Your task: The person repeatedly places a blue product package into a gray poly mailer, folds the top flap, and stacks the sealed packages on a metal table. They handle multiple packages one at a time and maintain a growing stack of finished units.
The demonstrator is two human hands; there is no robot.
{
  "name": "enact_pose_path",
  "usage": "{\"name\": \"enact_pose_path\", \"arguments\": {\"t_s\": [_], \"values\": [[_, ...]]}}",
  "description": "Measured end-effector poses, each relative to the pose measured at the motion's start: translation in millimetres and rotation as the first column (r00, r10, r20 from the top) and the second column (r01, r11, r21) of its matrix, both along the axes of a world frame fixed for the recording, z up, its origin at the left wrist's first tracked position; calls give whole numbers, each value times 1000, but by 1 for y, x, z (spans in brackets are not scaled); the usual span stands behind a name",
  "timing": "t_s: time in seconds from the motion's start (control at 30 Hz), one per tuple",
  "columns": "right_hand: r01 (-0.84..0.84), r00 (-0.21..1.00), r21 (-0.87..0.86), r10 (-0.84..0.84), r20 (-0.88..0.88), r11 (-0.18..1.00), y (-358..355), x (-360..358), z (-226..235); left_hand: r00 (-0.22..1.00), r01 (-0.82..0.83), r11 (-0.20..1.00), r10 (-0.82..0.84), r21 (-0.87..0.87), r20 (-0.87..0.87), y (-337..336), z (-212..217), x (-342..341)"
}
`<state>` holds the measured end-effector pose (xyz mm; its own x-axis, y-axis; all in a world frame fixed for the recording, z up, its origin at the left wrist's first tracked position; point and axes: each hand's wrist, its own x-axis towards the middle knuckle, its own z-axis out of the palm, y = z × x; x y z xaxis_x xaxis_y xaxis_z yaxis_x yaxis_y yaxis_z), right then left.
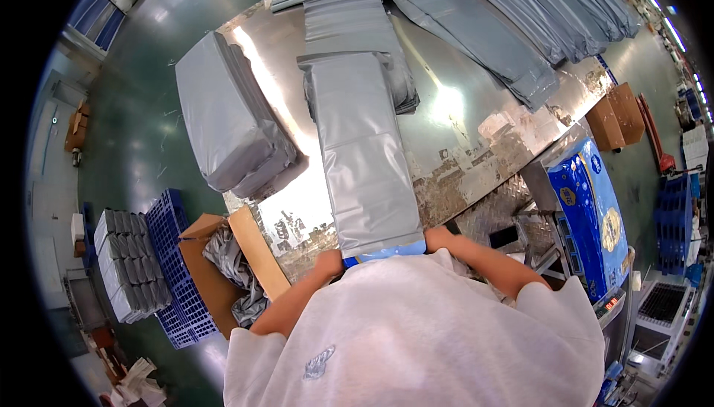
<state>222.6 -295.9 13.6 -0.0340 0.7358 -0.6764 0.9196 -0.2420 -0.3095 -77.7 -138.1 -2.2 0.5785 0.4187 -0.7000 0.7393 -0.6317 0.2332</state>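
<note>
A flat stack of grey plastic bags point(364, 162) lies lengthwise in front of me, its near end at my body. A blue plastic bag point(385, 252) shows as a strip around or under that near end; the rest is hidden by my shirt. At its left corner my left hand point(329, 264) is closed on the blue edge. My right hand point(439, 239) grips the right corner, fingers curled and partly hidden. The stack's far end overlaps another pile of grey bags point(346, 24). To the left sits a thick grey bag pile point(223, 117).
More grey bag stacks point(476, 35) cover the far right of the worn metal table point(461, 162). At right stands a filled blue package point(591, 217), with a dark phone-like slab point(503, 237) nearer me. An open cardboard box point(204, 273) of crumpled grey plastic and a blue pallet point(178, 280) are at left.
</note>
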Motion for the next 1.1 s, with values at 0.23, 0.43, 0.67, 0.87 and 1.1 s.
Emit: {"name": "enact_pose_path", "arguments": {"t_s": [0.23, 0.43, 0.67, 0.87, 1.1], "values": [[-149, 972, 70, 159, -172, 986, 97, 84, -11, 978, -84, 982, 114, -169, 174, 132, 15, 74], [535, 625, -75, -454, -635, 842, 14, 80, -19, 851, -484, 771, 525, -415, -18, 67, 7, -13], [795, 425, -52, -617, -662, 604, -4, 28, -45, 852, -156, 983, 183, -96, 491, 11, 56, 76], [707, 583, 81, -513, -630, 703, 11, 13, -20, 643, 93, 996, -51, -11, 764, -18, 23, 184], [668, 556, 30, -472, -684, 744, 14, 17, -26, 563, 213, 976, -165, 50, 810, -16, 35, 160]]}}
